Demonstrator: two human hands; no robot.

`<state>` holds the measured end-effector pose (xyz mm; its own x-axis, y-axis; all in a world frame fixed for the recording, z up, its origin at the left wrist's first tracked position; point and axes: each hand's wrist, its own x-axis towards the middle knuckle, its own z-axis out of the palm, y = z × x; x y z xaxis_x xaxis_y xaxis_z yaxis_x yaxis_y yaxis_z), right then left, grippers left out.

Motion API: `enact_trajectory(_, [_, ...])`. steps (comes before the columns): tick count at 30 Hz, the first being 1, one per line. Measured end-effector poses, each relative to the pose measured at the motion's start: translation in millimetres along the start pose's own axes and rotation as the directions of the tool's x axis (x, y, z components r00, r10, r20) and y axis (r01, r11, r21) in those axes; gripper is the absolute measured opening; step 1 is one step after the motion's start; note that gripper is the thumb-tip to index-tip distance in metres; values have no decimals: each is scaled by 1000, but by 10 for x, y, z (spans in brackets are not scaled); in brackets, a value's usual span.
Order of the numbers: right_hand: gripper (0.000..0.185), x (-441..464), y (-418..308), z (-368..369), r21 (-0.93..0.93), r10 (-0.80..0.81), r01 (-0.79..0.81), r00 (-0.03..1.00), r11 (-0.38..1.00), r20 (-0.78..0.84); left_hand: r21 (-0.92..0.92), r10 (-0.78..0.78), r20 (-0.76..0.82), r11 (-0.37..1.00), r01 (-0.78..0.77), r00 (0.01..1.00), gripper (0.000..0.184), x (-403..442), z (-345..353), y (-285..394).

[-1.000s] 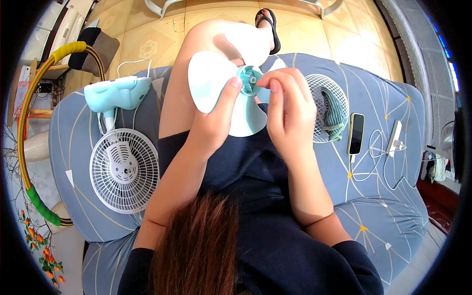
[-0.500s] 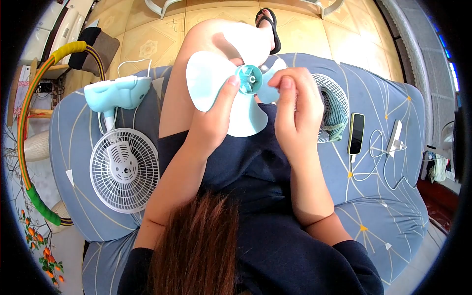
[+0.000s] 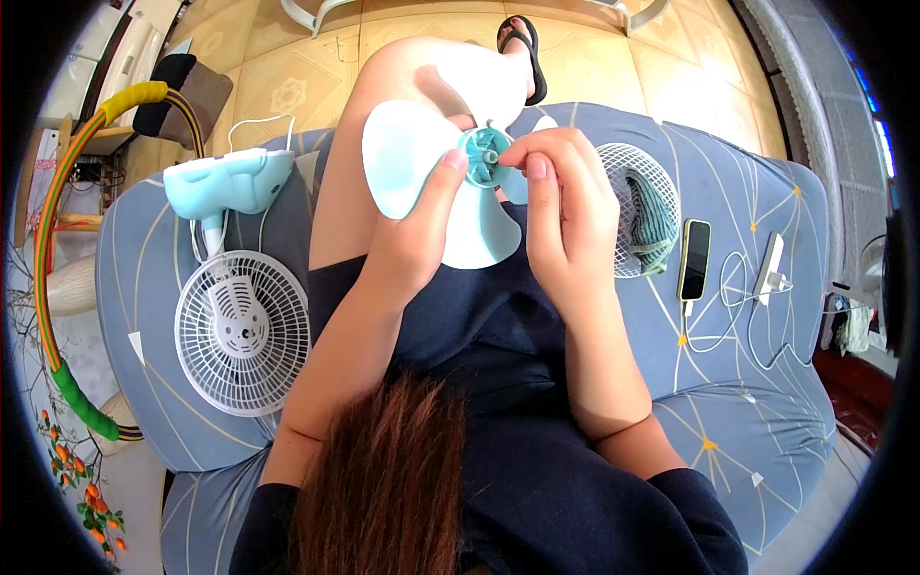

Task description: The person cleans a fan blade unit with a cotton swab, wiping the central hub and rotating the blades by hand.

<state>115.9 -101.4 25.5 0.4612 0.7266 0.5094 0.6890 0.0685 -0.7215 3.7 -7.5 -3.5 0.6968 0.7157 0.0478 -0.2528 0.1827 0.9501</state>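
Observation:
A pale blue fan blade [image 3: 401,161] with a teal hub rests over my lap, its hollow, ribbed side turned up. My left hand [image 3: 414,238] is closed on it, the thumb pressed at the hub's rim and the other fingers hidden beneath. My right hand [image 3: 571,216] is curled, with its index fingertip at the hub's center post and the thumb close behind. Whether anything small sits in those right fingers I cannot make out. Part of the blade's right side is covered by this hand.
On the sofa [image 3: 738,192] at left lie a light blue fan base [image 3: 225,182] and a white fan grille [image 3: 287,331]. To the right are a white mesh basket [image 3: 613,158] with a striped cloth, a phone [image 3: 695,259] on a cable and a power strip [image 3: 770,268].
My right hand has moved left, bringing its index fingertip from beside the blade to the hub's center. My left hand and the fan blade stay nearly still.

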Motion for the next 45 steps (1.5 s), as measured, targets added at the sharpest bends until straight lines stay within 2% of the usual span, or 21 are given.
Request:
enact_trajectory(1, [10, -4, -28, -11, 7, 61, -61, 998, 998, -2, 10, 0, 3, 1000, 0, 1000, 35, -1, -4, -2])
enact_trajectory(3, [11, -11, 3, -17, -44, 80, -85, 992, 995, -98, -6, -16, -3, 1000, 16, 1000, 35, 0, -10, -9])
enact_trajectory(5, [11, -6, 9, -37, -65, 82, -93, 983, 994, -163, -123, -108, -34, 987, 103, 994, 36, -2, 6, 32])
enact_trajectory(9, [8, -23, -19, -49, 72, 75, -66, 988, 995, -132, -358, -200, -5, 915, 185, 980, 39, 14, -12, -5])
enact_trajectory(12, [5, -42, -51, -26, 188, 116, -96, 989, 977, -96, -303, -183, 5, 937, 176, 983, 39, 4, -47, 20])
enact_trajectory(13, [6, -42, -13, -6, 210, 76, -56, 993, 976, -89, -283, -162, 1, 947, 155, 987, 38, 5, -48, 22])
enact_trajectory(17, [7, -31, -15, -11, 206, 43, -41, 999, 978, -3, -227, -113, 6, 968, 111, 994, 36, 3, -60, 29])
enact_trajectory(19, [8, -25, -42, -25, 201, 95, -100, 995, 974, 31, -213, -98, 14, 972, 98, 995, 35, 1, -63, 35])
enact_trajectory(23, [11, -15, -82, -15, 143, 158, -164, 986, 976, 52, -148, -27, 2, 989, 27, 1000, 33, 3, -55, 13])
enact_trajectory(26, [10, -17, -62, 3, 31, 118, -120, 991, 992, 64, -93, -1, -21, 996, -1, 1000, 34, -3, -53, -28])
enact_trajectory(30, [10, -18, -33, 33, 17, 80, -82, 995, 997, 64, -48, -16, 12, 999, 17, 1000, 37, 18, -103, -36])
enact_trajectory(33, [14, -22, -32, 53, 43, 55, -58, 996, 997, 65, -110, -38, 15, 993, 39, 999, 38, 32, -102, -71])
enact_trajectory(36, [12, -15, -33, 36, 53, 61, -64, 996, 997, 63, -157, -21, 12, 987, 22, 1000, 30, 24, -91, -70])
enact_trajectory(42, [8, -41, -19, 35, 49, 130, -129, 992, 990, -10, -76, -41, 6, 996, 41, 999, 38, 23, -105, -70])
enact_trajectory(45, [8, -40, -36, 30, 41, 134, -133, 991, 990, 1, -125, -50, 2, 991, 50, 999, 36, 25, -106, -95])
